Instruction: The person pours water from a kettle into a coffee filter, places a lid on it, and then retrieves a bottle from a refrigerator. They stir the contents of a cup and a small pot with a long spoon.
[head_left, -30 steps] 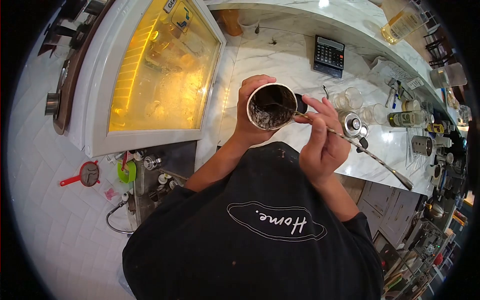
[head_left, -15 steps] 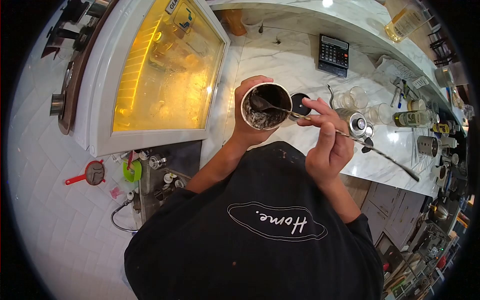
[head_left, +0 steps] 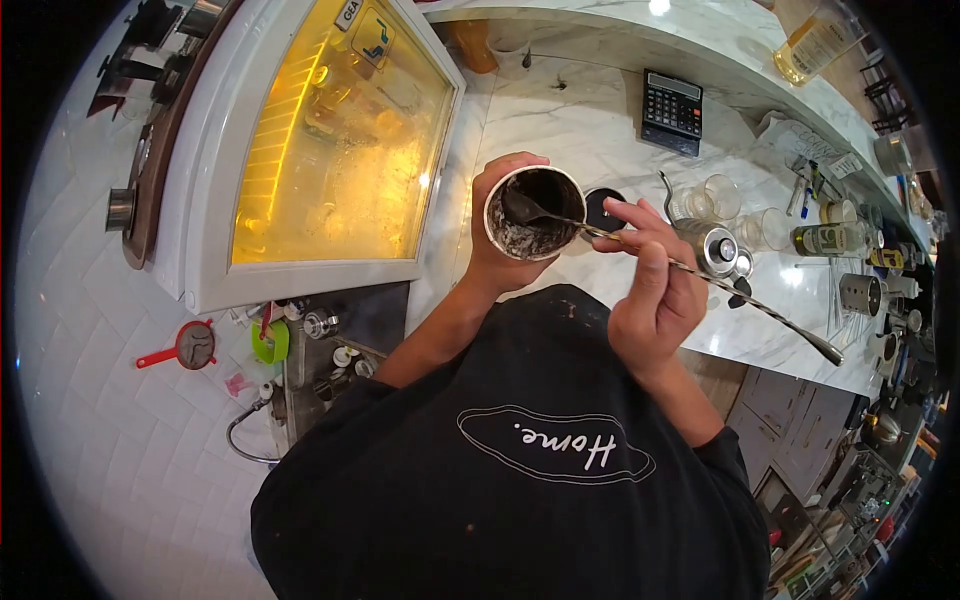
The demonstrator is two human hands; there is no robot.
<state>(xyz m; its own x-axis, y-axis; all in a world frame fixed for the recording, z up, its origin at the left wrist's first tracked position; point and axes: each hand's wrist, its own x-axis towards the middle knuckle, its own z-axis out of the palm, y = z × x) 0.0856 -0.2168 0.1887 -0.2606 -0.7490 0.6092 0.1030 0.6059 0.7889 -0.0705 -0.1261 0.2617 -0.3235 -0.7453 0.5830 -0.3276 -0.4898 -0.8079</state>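
Note:
My left hand (head_left: 489, 262) is wrapped round a cup (head_left: 489, 231) with a pale rim, its mouth tilted towards me. Dark and greyish residue coats the cup's inner wall. Between the fingers of my right hand (head_left: 655, 290) is a long bar spoon (head_left: 765, 316) with a twisted shaft. Its dark spoon end lies inside the cup against the far-left inner wall, and the shaft crosses the cup's right rim. A round black lid-like object (head_left: 603, 212) on the counter is partly hidden behind the cup and my right fingers.
A marble counter (head_left: 580, 120) holds a calculator (head_left: 672, 110), a gooseneck kettle (head_left: 712, 245), glass cups (head_left: 716, 195) and a jar (head_left: 815, 238). On the left stands a glass-door fridge (head_left: 340, 150). Below it are a sink area (head_left: 355, 310) and a red-handled strainer (head_left: 192, 345).
The whole view has shifted very slightly. Both hands keep their hold, and the spoon stays in nearly the same place inside the cup.

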